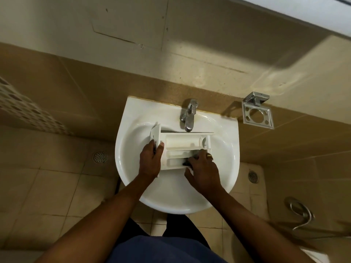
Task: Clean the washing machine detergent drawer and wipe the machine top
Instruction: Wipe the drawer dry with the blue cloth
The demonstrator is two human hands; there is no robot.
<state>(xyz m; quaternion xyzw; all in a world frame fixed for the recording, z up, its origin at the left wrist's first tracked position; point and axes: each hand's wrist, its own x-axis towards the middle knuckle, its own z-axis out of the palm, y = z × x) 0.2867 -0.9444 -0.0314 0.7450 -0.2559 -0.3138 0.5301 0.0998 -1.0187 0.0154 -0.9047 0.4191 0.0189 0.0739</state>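
A white detergent drawer (183, 143) lies across the basin of a white wall sink (226, 149), just below the tap. Its front panel points left and its compartments face up. My left hand (151, 160) grips that front panel end, thumb over the edge. My right hand (204, 171) holds a small dark scrubbing piece (188, 161) inside the nearest compartment at the drawer's right end. Most of the dark piece is hidden under my fingers. A ring shows on my right hand.
A chrome tap (189, 115) stands at the sink's back, spout over the drawer. A chrome soap holder (258, 115) is fixed to the wall on the right. Floor drains (100, 157) (253, 176) sit either side below. A metal hose (302, 213) hangs at right.
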